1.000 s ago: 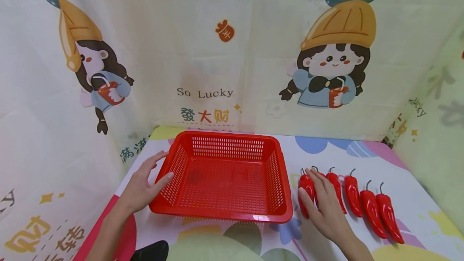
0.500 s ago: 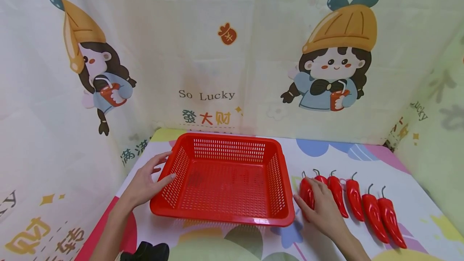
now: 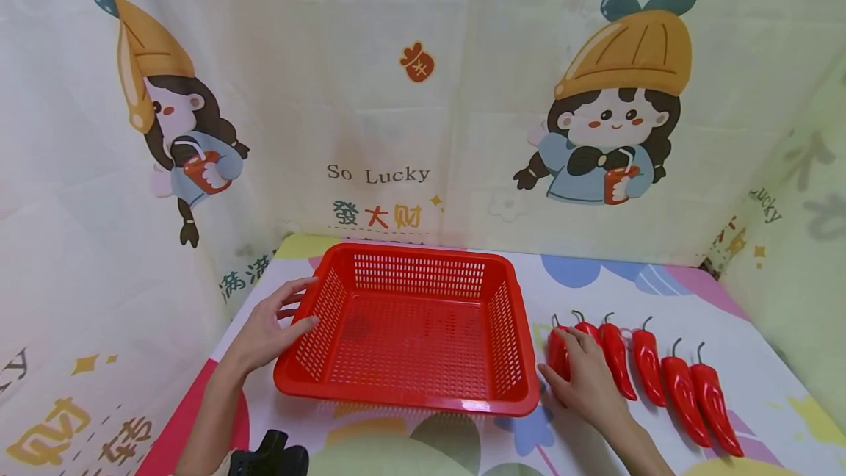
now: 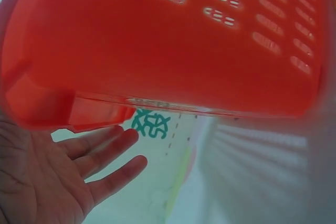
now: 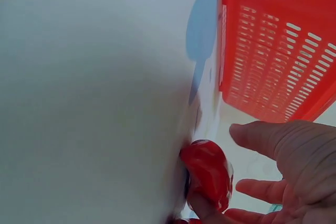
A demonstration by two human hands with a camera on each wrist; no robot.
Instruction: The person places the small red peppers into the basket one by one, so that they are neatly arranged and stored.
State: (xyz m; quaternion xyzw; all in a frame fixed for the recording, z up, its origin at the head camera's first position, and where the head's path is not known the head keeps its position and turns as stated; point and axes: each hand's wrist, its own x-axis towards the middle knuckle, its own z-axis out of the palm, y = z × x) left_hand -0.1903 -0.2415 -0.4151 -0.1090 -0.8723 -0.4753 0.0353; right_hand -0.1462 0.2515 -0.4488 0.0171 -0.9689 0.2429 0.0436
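A red plastic basket [image 3: 410, 406] with slotted walls stands in the middle of the table. At its left rim is my left hand [image 3: 267, 329], the thumb over the edge and the fingers outside. In the left wrist view those fingers [image 4: 118, 177] stretch out below the basket wall [image 4: 157, 61]. My right hand [image 3: 584, 377] reaches over the leftmost red chili pepper [image 3: 557, 355] and partly covers it. The right wrist view has a fingertip against this pepper [image 5: 207, 169], while the thumb [image 5: 257, 135] stands off from it.
Several more red chili peppers, including a slim one [image 3: 646, 366] and the rightmost [image 3: 715, 406], lie in a row right of my right hand. A black object [image 3: 271, 458] shows at the bottom edge. Printed cloth walls [image 3: 463, 131] enclose the table's back and sides.
My right hand has come down and slightly back on the leftmost chili pepper, its fingers bending more. My left hand has moved slightly closer to the basket's rim. The camera view has shifted a little.
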